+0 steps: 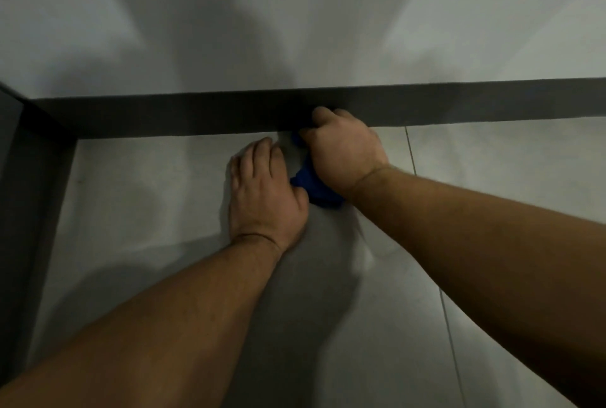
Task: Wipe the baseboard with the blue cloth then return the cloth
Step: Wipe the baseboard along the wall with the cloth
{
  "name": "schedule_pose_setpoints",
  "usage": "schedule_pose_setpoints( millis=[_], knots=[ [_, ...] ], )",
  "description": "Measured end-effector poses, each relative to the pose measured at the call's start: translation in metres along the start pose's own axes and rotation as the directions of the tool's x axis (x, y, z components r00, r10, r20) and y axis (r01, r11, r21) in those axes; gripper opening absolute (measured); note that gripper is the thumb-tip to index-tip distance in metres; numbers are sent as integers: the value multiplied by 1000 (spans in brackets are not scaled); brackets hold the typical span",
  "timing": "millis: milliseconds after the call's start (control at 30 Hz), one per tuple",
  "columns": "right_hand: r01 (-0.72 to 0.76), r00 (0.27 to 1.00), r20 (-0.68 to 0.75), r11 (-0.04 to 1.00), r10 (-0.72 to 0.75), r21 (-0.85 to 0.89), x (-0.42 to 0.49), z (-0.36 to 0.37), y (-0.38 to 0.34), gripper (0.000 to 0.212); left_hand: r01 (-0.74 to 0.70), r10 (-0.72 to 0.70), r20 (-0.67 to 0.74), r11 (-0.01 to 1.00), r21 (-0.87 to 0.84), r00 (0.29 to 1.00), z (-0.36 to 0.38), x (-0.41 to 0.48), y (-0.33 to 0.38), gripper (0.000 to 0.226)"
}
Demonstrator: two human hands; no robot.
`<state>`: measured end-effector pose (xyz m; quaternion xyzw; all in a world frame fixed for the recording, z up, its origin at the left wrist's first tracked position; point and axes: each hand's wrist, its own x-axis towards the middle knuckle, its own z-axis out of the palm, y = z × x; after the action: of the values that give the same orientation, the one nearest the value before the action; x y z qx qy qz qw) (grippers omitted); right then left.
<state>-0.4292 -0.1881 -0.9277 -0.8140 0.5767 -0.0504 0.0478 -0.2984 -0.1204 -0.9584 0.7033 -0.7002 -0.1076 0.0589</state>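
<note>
We find the cloth (313,183) bunched under the right hand (344,151), just off the frame's centre toward 1 o'clock, where the floor (131,210) meets the dark baseboard (164,112). The grip is clamped on the cloth: the fingers curl over the wad and push it toward 12 o'clock against the strip, while a loose blue tail spills from under the palm's heel toward 6 o'clock. We read the bunching as deliberate, since a wad makes a firmer pad for the strip's face and bottom edge than a flat sheet would. The right forearm comes in from 4 o'clock with the wrist nearly straight and the back of the hand up, which suits sliding sideways along the strip. The left hand (265,191) lies at 7 o'clock of the right, palm down on the floor, fingers loose and holding nothing, its thumb side against the cloth's tail. We judge it a brace for the low reach, though we cannot tell whether the thumb pins the tail. The baseboard runs from a corner at 9 o'clock out past 3 o'clock, so we judge the wiping under way and the cloth not yet returned.
</note>
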Motion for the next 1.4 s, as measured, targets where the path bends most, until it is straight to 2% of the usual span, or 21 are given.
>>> schedule_pose_setpoints(
  millis=[133, 367, 433, 500, 567, 633, 733, 1067, 1167, 1300, 1400],
  knots=[
    [-47, 997, 62, 999, 48, -18, -6, -2, 15, 29, -9, 9, -24, 1000, -20, 1000, -3, -1, 0, 75],
    [-200, 980, 12, 979, 200, -30, -41, -2, 70, 40, -13, 13, -10, 1000, 19, 1000, -2, -2, 1, 70],
    [-115, 992, -37, 991, 118, 72, -43, -2, 66, 36, -20, 20, -14, 1000, 24, 1000, -2, -2, 1, 69],
    [91, 994, -73, 984, -80, 153, -42, 4, 50, 31, -32, 32, -14, 999, 22, 999, -2, -2, 2, 72],
    [176, 981, 41, 965, -187, 196, -45, 15, 33, 39, -37, 37, -16, 999, 14, 999, -2, -2, 2, 74],
    [88, 985, 134, 985, -108, 151, -51, 24, 28, 51, -37, 37, -16, 999, 2, 999, -2, -2, 2, 75],
    [-71, 988, 142, 997, 69, 11, -63, 23, 50, 58, -40, 40, -24, 999, -9, 999, -2, -2, 2, 73],
    [-390, 899, 173, 915, 403, -101, -110, -1, 180, 61, -43, 41, -51, 998, -46, 998, 1, -4, 2, 70],
    [-434, 886, 160, 900, 436, -52, -109, -2, 187, 59, -50, 47, -74, 998, -38, 996, 2, -3, 2, 69],
    [-515, 853, 128, 855, 505, 57, -104, 4, 146, 62, -55, 51, -91, 998, -40, 995, 3, -2, 3, 70],
    [-426, 893, 174, 904, 414, 34, -114, 12, 108, 69, -46, 41, -102, 998, -49, 994, 5, -2, 3, 68]
  ],
)
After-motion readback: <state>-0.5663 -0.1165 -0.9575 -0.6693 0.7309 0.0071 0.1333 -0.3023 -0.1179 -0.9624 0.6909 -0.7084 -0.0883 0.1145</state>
